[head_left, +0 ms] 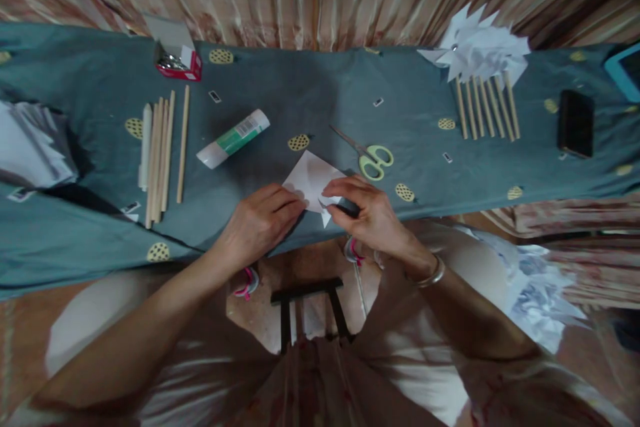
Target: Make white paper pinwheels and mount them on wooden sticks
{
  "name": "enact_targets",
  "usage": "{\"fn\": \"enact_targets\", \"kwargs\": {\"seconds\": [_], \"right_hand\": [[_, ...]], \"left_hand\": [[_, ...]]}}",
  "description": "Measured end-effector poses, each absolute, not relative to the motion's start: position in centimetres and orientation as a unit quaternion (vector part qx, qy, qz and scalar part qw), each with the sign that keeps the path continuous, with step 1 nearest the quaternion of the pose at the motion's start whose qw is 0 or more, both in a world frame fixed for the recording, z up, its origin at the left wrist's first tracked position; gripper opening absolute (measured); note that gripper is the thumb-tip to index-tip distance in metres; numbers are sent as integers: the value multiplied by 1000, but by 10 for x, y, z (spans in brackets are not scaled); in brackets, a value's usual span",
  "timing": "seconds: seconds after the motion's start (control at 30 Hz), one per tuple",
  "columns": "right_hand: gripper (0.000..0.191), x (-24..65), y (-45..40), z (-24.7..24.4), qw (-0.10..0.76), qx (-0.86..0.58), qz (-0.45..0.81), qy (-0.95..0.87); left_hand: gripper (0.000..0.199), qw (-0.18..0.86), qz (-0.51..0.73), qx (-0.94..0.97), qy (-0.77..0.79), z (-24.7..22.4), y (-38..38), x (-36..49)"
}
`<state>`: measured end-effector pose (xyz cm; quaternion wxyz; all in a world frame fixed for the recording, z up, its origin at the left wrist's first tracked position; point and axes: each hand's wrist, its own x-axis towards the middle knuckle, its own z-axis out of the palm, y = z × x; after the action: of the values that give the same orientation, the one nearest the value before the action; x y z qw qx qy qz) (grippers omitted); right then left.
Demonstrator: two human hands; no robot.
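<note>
Slit paper square (307, 172), unmounted.
I have the left hand (267, 220) pinching its edge, the right hand (367, 210) gripping beside the slit; mounted pinwheels (480, 47) look finished, wooden sticks (160, 153) bare.

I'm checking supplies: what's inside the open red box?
The red box holds shiny, silvery pieces, too small to identify. Whatever lies beneath them, including the box's bottom, is covered.
</note>
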<state>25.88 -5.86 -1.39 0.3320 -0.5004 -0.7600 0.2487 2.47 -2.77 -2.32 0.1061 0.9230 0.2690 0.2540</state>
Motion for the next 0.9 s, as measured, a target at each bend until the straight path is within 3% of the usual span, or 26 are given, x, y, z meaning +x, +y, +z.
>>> {"fn": "enact_targets", "kwargs": {"seconds": [0.3,0.5,0.9], "right_hand": [[6,250,-62,-19,356,-501,316,-722],[10,246,-62,-19,357,-515,295,-721],[19,252,-61,-21,337,-501,289,-743]], "left_hand": [[16,101,271,922,259,-22,-33,27],[31,148,269,912,273,-21,-43,27],[24,128,279,915,263,-24,-37,28]]}}
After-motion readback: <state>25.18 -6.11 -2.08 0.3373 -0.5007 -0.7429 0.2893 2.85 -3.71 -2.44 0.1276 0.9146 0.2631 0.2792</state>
